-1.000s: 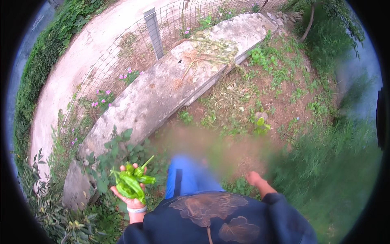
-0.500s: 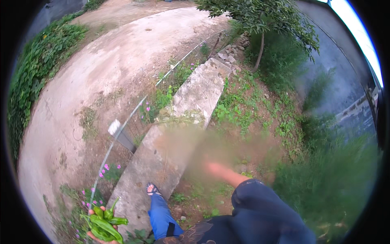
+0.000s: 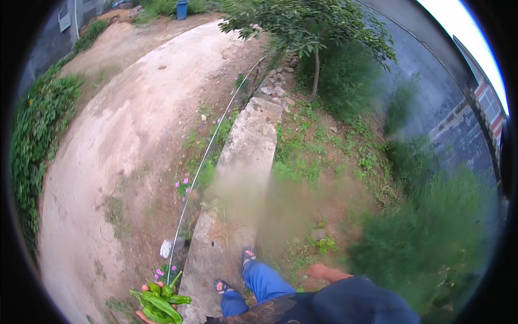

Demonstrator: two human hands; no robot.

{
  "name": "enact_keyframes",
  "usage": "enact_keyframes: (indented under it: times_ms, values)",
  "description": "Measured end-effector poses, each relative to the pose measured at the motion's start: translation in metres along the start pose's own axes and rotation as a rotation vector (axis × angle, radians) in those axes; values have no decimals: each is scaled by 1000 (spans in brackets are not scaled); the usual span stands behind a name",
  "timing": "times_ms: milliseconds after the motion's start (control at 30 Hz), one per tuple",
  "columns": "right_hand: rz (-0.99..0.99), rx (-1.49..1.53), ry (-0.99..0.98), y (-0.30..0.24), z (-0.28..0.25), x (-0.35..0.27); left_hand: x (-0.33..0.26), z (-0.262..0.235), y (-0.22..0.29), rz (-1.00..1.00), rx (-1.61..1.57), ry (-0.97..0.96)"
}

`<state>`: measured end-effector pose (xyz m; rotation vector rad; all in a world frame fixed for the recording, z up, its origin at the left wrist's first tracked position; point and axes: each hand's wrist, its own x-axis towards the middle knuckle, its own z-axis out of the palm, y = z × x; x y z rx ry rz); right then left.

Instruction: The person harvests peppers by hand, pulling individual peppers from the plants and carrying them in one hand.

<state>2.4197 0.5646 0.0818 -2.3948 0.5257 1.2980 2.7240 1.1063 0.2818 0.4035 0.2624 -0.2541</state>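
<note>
At the lower left, my left hand (image 3: 144, 314) is closed around a bunch of several long green peppers (image 3: 156, 305). Its fingertips show at the edges of the bunch, and the peppers hide most of the palm. My right hand (image 3: 318, 271) hangs low on the right, below a dark sleeve, over the weedy soil. Its fingers do not show clearly, and nothing can be made out in it. Both my sandalled feet stand on a narrow concrete slab path (image 3: 245, 146).
Along the slab's left side runs a thin pale rail (image 3: 202, 162) with pink flowers (image 3: 183, 184) beside it. A white object (image 3: 165, 248) lies near it. Stones (image 3: 275, 83) and a small tree (image 3: 316, 73) stand ahead; feathery green bushes (image 3: 426, 232) crowd the right. A smudge blurs the middle.
My view has shifted, and my second foot now shows farther along the slab. The right arm has swung down and back, nearer my body. The peppers stay in my left hand.
</note>
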Motion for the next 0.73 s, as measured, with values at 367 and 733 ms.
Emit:
enact_keyframes:
  times_ms: [367,733]
  values:
    - [100,414,155,-34,-81,33,176,146,-49,-248,134,-137]
    - [346,530,304,-73,-114,-29,272,182,-58,-532,-60,-390]
